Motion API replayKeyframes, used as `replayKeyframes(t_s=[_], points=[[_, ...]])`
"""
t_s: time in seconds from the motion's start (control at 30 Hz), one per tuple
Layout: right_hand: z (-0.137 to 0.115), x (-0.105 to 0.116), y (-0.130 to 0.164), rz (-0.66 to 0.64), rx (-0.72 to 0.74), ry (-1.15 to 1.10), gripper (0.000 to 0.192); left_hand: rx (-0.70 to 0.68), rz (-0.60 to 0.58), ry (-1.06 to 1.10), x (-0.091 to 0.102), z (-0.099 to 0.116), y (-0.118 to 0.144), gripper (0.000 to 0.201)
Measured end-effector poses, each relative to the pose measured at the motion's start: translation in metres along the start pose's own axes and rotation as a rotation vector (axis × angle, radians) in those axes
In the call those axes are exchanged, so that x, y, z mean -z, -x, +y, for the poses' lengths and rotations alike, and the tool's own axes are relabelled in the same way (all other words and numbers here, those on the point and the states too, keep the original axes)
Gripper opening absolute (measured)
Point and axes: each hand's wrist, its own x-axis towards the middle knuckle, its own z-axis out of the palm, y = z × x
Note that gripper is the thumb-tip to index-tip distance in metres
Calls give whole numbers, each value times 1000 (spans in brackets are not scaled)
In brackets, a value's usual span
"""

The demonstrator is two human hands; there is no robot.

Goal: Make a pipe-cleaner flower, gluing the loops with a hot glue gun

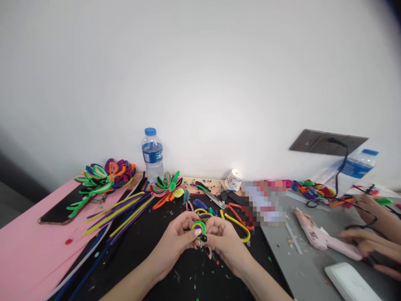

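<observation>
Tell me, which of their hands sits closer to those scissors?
Right. The right hand pinches the green loop with the left hand, but the scissors lie just beyond its fingers.

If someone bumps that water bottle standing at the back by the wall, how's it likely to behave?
The water bottle stands upright, tall on a narrow base, so a push near its blue cap would probably tip it. It looks mostly full, so it is likely fairly heavy and steadier than an empty one. Being round, it may roll toward the pipe-cleaner flower once down.
</observation>
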Motion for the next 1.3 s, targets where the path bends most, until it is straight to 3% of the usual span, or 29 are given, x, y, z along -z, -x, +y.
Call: replayKeyframes(t_s=[0.37, 0.77, 1.3], points=[[2, 5, -3, 28, 9, 20, 25, -84, 50, -189, 9, -4, -4, 26], [-2, 4, -4, 74, 5, 33, 25, -194, 35, -301, 9, -2, -6, 14], [-9, 10, -2, 79, 100, 11, 20, -162, 61, -292, 11, -6, -8, 18]])
